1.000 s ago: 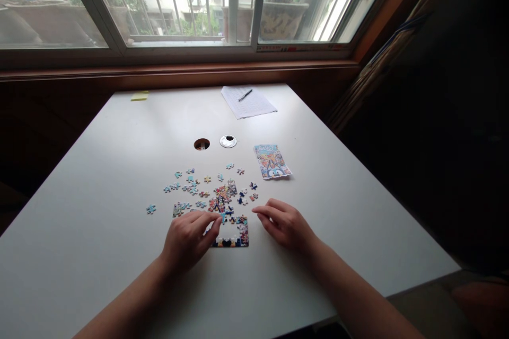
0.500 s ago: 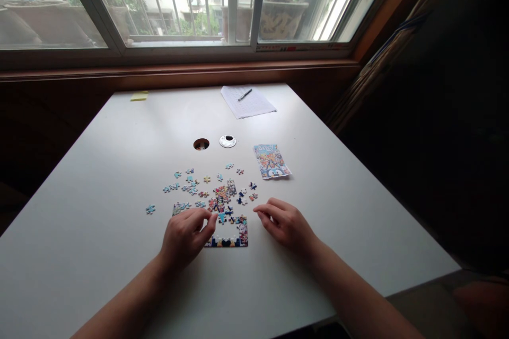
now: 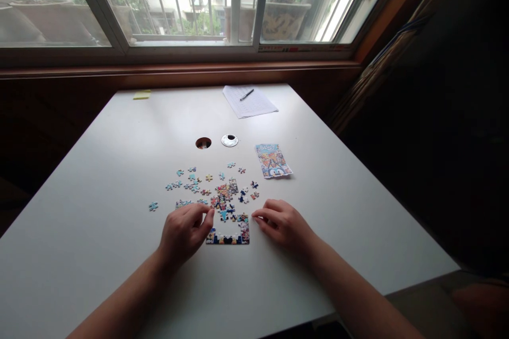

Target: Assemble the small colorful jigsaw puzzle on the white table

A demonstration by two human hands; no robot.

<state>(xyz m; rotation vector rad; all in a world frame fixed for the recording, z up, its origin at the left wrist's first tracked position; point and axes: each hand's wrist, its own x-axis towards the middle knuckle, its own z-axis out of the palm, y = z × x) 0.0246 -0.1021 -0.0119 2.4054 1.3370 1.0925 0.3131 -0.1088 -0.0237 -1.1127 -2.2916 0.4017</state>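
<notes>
View: head camera, looking down over both forearms.
Puzzle section (image 3: 227, 239): lower centre of the frame, flat on the white counter (image 3: 119, 137); a partly joined rectangle with a bare gap in its middle.
Left hand (image 3: 183, 233): fingers curled, thumb and forefinger drawn together at the section's upper left corner; I cannot tell whether a piece sits between them.
Right hand (image 3: 284, 225): loosely curled, fingertips resting on the counter just beside the section's right edge, holding nothing visible.
Loose pieces (image 3: 194, 186): scattered just above the section, mid-frame, with a small joined cluster (image 3: 225, 190) among them and one stray piece (image 3: 153, 206) apart to the left.
Handling: pieces look thin, light and fairly stiff, likely to skid on the smooth counter. The joined section probably comes apart if lifted.
Hold: pinch a piece by its edges; slide the section flat rather than pick it up.
Counts: one section, one cluster, roughly two dozen loose pieces (too small for an exact count), two hands.
Others: one picture card (image 3: 273, 160) right of the pieces; one round hole (image 3: 203, 143) and one metal cap (image 3: 229, 140) above them; one paper sheet (image 3: 254, 105) with one pen (image 3: 246, 95); one yellow note (image 3: 142, 94) at upper left.
</notes>
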